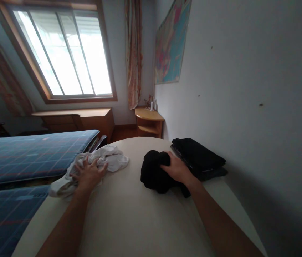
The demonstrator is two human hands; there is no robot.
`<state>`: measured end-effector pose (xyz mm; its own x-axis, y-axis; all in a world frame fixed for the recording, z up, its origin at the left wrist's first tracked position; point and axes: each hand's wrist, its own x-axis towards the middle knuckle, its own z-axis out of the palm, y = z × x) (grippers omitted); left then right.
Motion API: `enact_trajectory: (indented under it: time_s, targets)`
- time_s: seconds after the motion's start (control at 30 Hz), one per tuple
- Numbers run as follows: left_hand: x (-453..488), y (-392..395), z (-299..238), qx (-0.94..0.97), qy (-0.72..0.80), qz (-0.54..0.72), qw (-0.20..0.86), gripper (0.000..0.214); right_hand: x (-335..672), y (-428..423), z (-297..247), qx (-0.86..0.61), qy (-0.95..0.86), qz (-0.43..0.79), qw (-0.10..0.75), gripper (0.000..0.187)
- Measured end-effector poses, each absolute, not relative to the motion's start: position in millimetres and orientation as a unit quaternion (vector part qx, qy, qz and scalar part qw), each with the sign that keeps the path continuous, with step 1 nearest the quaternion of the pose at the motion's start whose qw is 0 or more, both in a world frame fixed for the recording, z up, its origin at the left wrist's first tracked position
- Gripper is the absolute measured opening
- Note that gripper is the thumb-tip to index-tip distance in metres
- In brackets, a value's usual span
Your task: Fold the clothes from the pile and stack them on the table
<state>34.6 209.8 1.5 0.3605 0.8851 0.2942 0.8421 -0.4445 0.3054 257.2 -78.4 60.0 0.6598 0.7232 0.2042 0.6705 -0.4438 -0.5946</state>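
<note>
A crumpled white garment (114, 162) lies at the left edge of the round cream table (129, 221). On top of it rests my left hand (90, 175), its fingers spread over the fabric. Near the middle of the table, my right hand (177, 169) is closed on a bunched black garment (154, 175), with thumb and fingers at its upper right side. Part of the black fabric hangs down beneath my wrist onto the tabletop. Right beside that hand, at the wall side, sits a stack of folded dark clothes (197, 155).
A blue plaid mattress (33, 153) borders the table on the left. The white wall (247, 71) rises close on the right. Farther back stand a wooden desk (94, 112) under the window and a small corner shelf (149, 115) with small items on top.
</note>
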Motion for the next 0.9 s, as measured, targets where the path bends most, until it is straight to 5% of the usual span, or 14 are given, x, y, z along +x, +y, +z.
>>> enact_trajectory:
  time_s: [0.13, 0.4, 0.73, 0.9]
  targets:
    - [33.0, 208.9, 1.6, 0.821, 0.535, 0.194, 0.055, 0.082, 251.3, -77.3, 56.7, -0.838, -0.441, 0.059, 0.316, 0.049]
    - [28.6, 209.0, 20.4, 0.804, 0.551, 0.215, 0.055, 0.057, 255.0, -76.8, 51.1, -0.829, -0.453, 0.058, 0.322, 0.047]
    - [16.3, 167.9, 99.1, 0.700, 0.400, 0.591, -0.006, 0.052, 255.0, -76.6, 54.0, -0.823, -0.456, 0.070, 0.332, 0.046]
    - [13.6, 156.9, 113.8, 0.678, 0.343, 0.648, -0.051, 0.044, 254.1, -76.8, 55.1, -0.822, -0.456, 0.074, 0.333, 0.045]
